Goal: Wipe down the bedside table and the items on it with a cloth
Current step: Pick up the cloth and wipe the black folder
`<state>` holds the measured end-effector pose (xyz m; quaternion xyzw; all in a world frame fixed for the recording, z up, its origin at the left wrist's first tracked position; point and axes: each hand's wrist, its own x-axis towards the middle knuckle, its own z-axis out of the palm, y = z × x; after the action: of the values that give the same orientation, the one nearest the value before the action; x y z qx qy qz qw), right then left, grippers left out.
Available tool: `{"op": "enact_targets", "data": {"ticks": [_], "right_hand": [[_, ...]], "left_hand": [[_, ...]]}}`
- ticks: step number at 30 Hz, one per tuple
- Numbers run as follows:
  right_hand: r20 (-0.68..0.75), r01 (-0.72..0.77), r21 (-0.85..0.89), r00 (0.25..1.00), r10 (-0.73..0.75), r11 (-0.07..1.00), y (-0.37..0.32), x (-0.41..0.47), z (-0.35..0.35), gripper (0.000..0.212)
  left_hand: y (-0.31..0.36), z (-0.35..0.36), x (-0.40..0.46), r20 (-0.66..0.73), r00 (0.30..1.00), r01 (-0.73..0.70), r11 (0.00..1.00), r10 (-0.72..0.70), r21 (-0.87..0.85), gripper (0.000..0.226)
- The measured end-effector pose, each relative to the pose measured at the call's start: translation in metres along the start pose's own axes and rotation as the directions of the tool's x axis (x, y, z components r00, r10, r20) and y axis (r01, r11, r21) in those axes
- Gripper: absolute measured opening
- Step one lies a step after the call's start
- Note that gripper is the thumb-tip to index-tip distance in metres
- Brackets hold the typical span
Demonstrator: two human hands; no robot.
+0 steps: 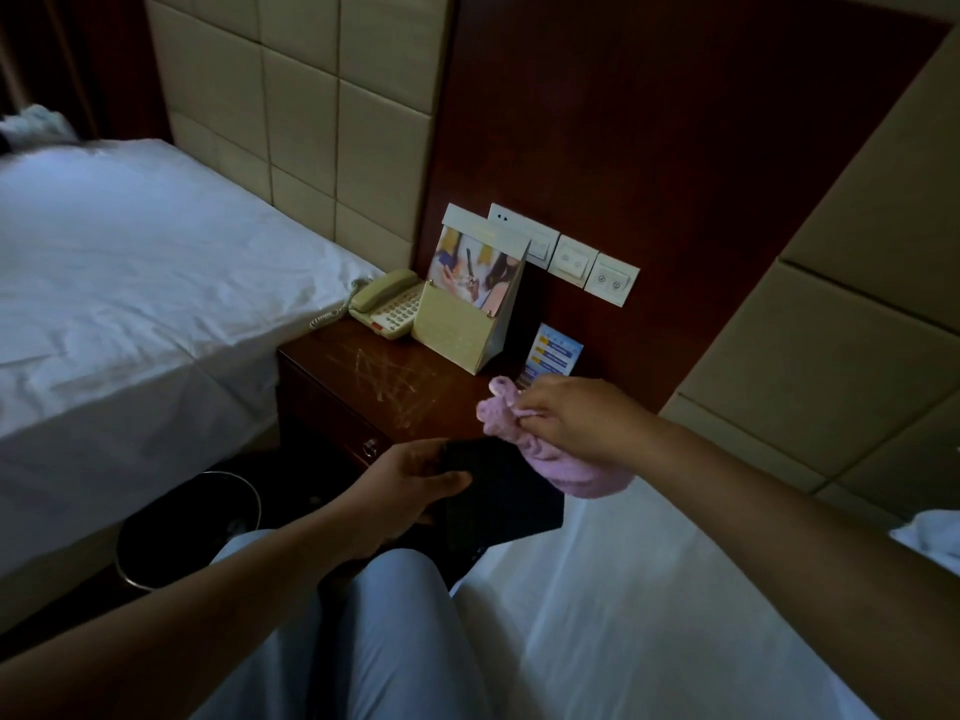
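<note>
right hand clenched the pink cloth over the bedside table; left hand gripped a dark flat item off its edge. a careless swipe risked toppling the card stand.

We cannot tell what the dark flat thing in the left hand is; the room is too dim. The pink cloth hides one corner of it, and the right hand hides part of the cloth. The small blue card has words too tiny to read, and its bottom is behind the cloth. The phone is partly behind the card stand. The bin is cut by our arm. Both arms run off the bottom edge
</note>
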<state>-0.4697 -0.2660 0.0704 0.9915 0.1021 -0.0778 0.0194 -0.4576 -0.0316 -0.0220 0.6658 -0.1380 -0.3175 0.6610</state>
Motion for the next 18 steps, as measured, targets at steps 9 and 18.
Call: {"op": "enact_targets", "data": {"ticks": [9, 18], "right_hand": [[0.11, -0.083, 0.114, 0.991, 0.07, 0.99, 0.023, -0.012, 0.014, 0.065], [0.019, 0.004, 0.002, 1.0, -0.004, 1.0, 0.018, -0.011, 0.044, 0.038]], "left_hand": [[0.001, -0.013, -0.002, 0.037, 0.997, -0.072, 0.987, 0.067, 0.143, 0.031], [-0.001, -0.022, 0.001, 0.074, 0.984, -0.174, 0.839, 0.159, 0.515, 0.042]]}}
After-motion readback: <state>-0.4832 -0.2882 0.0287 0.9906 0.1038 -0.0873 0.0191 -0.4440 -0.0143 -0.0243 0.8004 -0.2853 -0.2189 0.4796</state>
